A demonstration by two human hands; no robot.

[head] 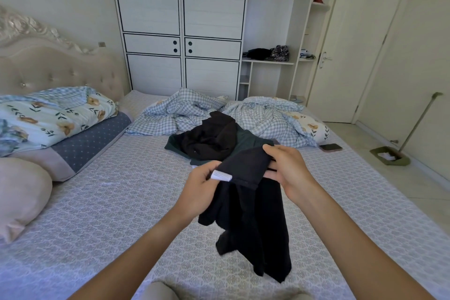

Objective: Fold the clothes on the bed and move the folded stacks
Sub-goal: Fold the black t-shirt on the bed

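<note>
Both hands point(243, 182) pinch black garment point(253, 221); white label point(221, 175) unreadable.

1. No text, brand, number or sign can be read anywhere in the head view.
2. The white tag point(221, 175) sewn into the black garment point(253, 214) is the only likely carrier of print (it sits pinched at the left hand point(198, 190)), but its face shows blank white, too small and blurred to make out.
3. The phone point(330, 147) lying on the bed point(121, 202) has a dark screen with no characters showing.
</note>
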